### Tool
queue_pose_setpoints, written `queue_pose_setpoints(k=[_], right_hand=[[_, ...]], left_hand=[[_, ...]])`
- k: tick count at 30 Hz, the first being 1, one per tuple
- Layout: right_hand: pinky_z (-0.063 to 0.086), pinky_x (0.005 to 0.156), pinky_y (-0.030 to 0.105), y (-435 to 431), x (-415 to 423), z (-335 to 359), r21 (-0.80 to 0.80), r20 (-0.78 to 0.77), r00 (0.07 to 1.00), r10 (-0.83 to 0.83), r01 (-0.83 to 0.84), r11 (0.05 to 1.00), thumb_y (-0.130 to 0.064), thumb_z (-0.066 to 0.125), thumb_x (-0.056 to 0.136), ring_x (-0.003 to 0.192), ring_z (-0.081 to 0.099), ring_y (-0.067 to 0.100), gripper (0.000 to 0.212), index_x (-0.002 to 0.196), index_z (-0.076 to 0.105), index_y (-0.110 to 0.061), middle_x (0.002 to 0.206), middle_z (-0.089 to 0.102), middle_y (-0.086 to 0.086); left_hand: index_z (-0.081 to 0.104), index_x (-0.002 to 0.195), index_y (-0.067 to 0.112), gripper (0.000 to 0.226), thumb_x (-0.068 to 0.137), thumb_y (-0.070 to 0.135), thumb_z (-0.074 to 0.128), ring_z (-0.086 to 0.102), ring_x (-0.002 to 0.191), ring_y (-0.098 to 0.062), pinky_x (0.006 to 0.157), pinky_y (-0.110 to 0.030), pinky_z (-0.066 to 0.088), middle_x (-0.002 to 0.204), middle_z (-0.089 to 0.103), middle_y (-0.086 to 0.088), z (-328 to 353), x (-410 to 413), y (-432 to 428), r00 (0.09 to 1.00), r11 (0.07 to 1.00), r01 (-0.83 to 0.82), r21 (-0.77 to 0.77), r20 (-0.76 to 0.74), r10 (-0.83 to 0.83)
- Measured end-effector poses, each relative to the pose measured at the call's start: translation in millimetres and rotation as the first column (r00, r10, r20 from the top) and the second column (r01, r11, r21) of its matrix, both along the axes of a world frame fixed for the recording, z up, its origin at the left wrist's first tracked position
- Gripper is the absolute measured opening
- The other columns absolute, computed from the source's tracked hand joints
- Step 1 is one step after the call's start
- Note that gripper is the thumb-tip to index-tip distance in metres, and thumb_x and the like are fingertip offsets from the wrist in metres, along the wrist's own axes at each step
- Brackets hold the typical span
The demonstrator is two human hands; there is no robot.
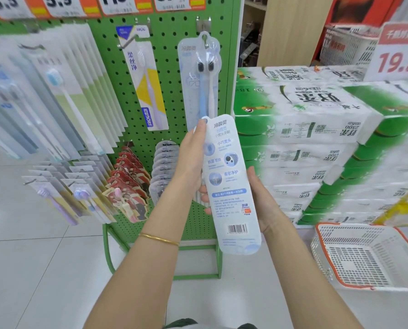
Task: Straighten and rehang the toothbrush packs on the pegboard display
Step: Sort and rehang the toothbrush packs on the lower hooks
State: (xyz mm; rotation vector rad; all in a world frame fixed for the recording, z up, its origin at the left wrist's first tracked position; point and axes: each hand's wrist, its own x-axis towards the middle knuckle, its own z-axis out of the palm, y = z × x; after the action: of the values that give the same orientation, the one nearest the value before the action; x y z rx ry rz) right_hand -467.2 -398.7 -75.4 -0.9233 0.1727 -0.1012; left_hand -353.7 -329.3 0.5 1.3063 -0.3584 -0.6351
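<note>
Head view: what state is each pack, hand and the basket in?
Held pack: not hung, back facing camera, in both hands.
Left hand: grips pack's top.
Right hand: grips pack's lower part.
Twin-brush pack: hanging, straight.
Yellow pack: hanging, tilted.
Basket: upright, empty.

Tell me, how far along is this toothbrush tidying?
Done: one matching pack already hangs on the upper hook. In hand: the left hand and right hand hold a loose pack, back side showing, its hang hole uppermost. Left: slipping it onto that hook; the yellow pack beside it looks tilted.
</note>
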Motion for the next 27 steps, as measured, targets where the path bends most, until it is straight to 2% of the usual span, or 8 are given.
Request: queue_pose_setpoints(k=[4, 7, 10, 12, 13, 17, 21, 27], right_hand=[[0.051, 0.087, 0.049, -2.1, 8.5, 21.1, -0.07, 0.113, 0.992, 0.063, -0.055, 0.996, -0.058, 0.079, 0.061, 0.097, 0.064, 0.032, 0.091, 0.125, 0.051, 0.0, 0.102, 0.065, 0.015], [0.053, 0.086, 0.049, -1.3, 17.0, 39.0, -0.304, 0.109, 0.988, -0.107, 0.136, 0.943, -0.05, 0.081, 0.06, 0.087, 0.064, 0.026, 0.083, 0.121, 0.053, 0.0, 0.09, 0.063, 0.003], [0.049, 0.094, 0.042, 2.3, 21.9, 54.2, -0.609, 0.141, 0.899, -0.416, 0.41, 0.679, -0.057, 0.074, 0.057, 0.102, 0.06, 0.018, 0.081, 0.124, 0.052, -0.016, 0.108, 0.061, -0.008], [0.047, 0.088, 0.022, 7.8, 24.3, 63.5, -0.697, 0.211, 0.805, -0.555, 0.522, 0.492, -0.057, 0.071, 0.053, 0.106, 0.057, 0.006, 0.08, 0.122, 0.048, -0.023, 0.117, 0.057, -0.008], [0.045, 0.086, 0.016, 10.1, 26.7, 67.0, -0.718, 0.235, 0.768, -0.596, 0.551, 0.426, -0.056, 0.072, 0.052, 0.107, 0.055, 0.004, 0.081, 0.122, 0.046, -0.024, 0.119, 0.054, -0.006], [0.04, 0.09, 0.019, 16.4, 39.4, 80.9, -0.75, 0.307, 0.671, -0.675, 0.607, 0.263, -0.057, 0.076, 0.052, 0.107, 0.047, 0.006, 0.093, 0.125, 0.042, -0.013, 0.12, 0.046, -0.001], [0.029, 0.077, 0.013, 20.7, 51.4, 86.9, -0.788, 0.37, 0.62, -0.691, 0.604, 0.121, -0.041, 0.083, 0.064, 0.096, 0.034, 0.002, 0.084, 0.126, 0.04, -0.004, 0.116, 0.04, 0.002], [0.035, 0.074, 0.022, 24.7, 64.0, 86.2, -0.799, 0.414, 0.586, -0.697, 0.601, 0.031, -0.046, 0.081, 0.063, 0.088, 0.029, 0.0, 0.081, 0.119, 0.041, -0.003, 0.109, 0.037, 0.0]], left_hand=[[0.065, 0.097, 0.026, 0.036, 0.099, 0.049, 0.038, 0.069, 0.092, -0.022, 0.092, -0.049, 0.052, 0.098, 0.073, -0.003, 13.7, 0.9, 0.6, 0.994, 0.998, 0.056, 0.015, 0.096, -0.057], [0.06, 0.108, 0.023, 0.041, 0.1, 0.05, 0.031, 0.065, 0.105, -0.023, 0.081, -0.038, 0.054, 0.113, 0.066, -0.006, 24.8, 3.3, 3.3, 0.975, 0.999, 0.03, 0.042, 0.219, -0.039], [0.053, 0.126, 0.011, 0.06, 0.095, 0.058, 0.032, 0.064, 0.107, -0.02, 0.088, -0.04, 0.055, 0.121, 0.062, -0.008, 34.9, 4.6, 11.2, 0.953, 0.999, 0.034, 0.004, 0.302, -0.034], [0.056, 0.124, 0.01, 0.061, 0.096, 0.058, 0.03, 0.065, 0.105, -0.018, 0.089, -0.037, 0.054, 0.118, 0.065, -0.007, 41.8, 2.1, 19.1, 0.942, 0.997, 0.065, -0.051, 0.332, -0.044], [0.058, 0.123, 0.011, 0.063, 0.093, 0.06, 0.03, 0.065, 0.104, -0.017, 0.091, -0.037, 0.053, 0.117, 0.067, -0.005, 44.5, 1.2, 21.9, 0.937, 0.994, 0.089, -0.07, 0.343, -0.06], [0.059, 0.118, 0.018, 0.063, 0.086, 0.068, 0.038, 0.061, 0.111, -0.013, 0.1, -0.038, 0.045, 0.118, 0.065, 0.003, 56.3, -1.0, 30.0, 0.904, 0.987, 0.128, -0.1, 0.421, -0.075], [0.055, 0.1, 0.012, 0.017, 0.101, 0.025, 0.045, 0.054, 0.074, 0.004, 0.07, -0.011, 0.042, 0.079, 0.058, 0.012, 57.8, 0.7, 30.8, 0.876, 0.989, 0.05, -0.137, 0.483, 0.023], [0.058, 0.112, 0.005, 0.021, 0.1, 0.008, 0.042, 0.059, 0.096, -0.016, 0.09, -0.037, 0.049, 0.107, 0.064, -0.012, 58.5, 10.6, 26.2, 0.872, 0.993, -0.048, -0.107, 0.48, 0.094]])
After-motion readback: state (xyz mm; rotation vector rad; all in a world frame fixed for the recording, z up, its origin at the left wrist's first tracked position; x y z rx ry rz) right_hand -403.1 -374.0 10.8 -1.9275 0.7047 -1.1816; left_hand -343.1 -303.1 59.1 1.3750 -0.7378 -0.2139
